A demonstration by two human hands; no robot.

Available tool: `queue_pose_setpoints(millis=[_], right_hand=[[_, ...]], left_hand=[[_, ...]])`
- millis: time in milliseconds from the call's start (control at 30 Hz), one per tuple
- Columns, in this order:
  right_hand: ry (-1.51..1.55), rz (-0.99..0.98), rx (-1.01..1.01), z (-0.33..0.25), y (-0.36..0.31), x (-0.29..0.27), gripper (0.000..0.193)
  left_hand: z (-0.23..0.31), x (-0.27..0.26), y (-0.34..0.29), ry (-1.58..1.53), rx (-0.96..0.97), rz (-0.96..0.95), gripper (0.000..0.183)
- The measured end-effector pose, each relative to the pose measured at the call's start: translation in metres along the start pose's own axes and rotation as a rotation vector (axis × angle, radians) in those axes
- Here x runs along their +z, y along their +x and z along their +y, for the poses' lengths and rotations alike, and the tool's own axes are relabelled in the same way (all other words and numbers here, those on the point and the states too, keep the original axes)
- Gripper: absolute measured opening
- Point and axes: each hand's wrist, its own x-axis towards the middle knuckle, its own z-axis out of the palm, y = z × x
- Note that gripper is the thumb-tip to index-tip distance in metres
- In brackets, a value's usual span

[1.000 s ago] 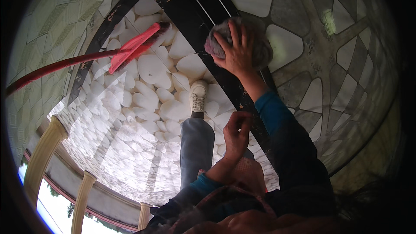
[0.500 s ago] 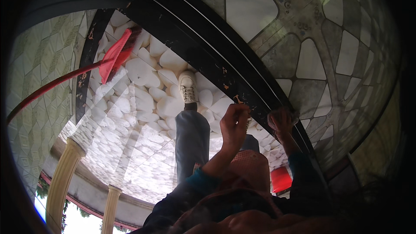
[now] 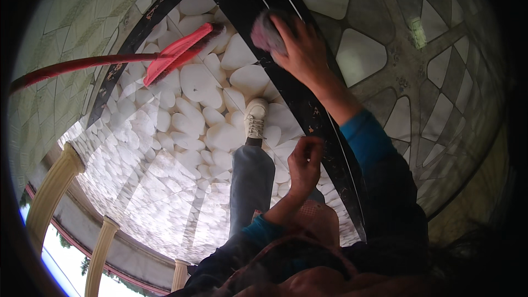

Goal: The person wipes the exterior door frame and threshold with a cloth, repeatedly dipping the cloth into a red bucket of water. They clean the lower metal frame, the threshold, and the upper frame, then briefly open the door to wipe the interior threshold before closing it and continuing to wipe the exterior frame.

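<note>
A pinkish-grey cleaning cloth (image 3: 267, 31) is bunched under my right hand (image 3: 303, 49). My fingers press it onto the black baseboard ledge (image 3: 308, 111) along the foot of the patterned wall, with the right arm stretched far forward. My left hand (image 3: 305, 164) hovers in front of my body with its fingers curled in and nothing visible in them. Below it shows my leg in blue-grey trousers, ending in a cream lace-up shoe (image 3: 256, 116).
A red broom (image 3: 179, 54) with dark bristles lies ahead on the left, its long handle reaching the left edge. The glossy floor (image 3: 190, 118) has a white pebble pattern. A dark border and tiled wall (image 3: 66, 38) bound the left; cream columns (image 3: 58, 184) stand behind.
My right hand has slid the cloth far forward along the black ledge. My left hand stays curled near my body. The view has turned, shifting broom and shoe to the right.
</note>
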Motion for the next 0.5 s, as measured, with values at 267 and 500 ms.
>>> queue_pose_setpoints(millis=[267, 500], right_hand=[[-0.399, -0.056, 0.028, 0.006, 0.054, 0.079, 0.058], [-0.290, -0.327, 0.170, 0.012, -0.185, 0.014, 0.072]], left_hand=[[0.011, -0.017, 0.005, -0.124, -0.012, 0.048, 0.007], [0.010, -0.011, 0.001, -0.131, -0.026, 0.043, 0.008]])
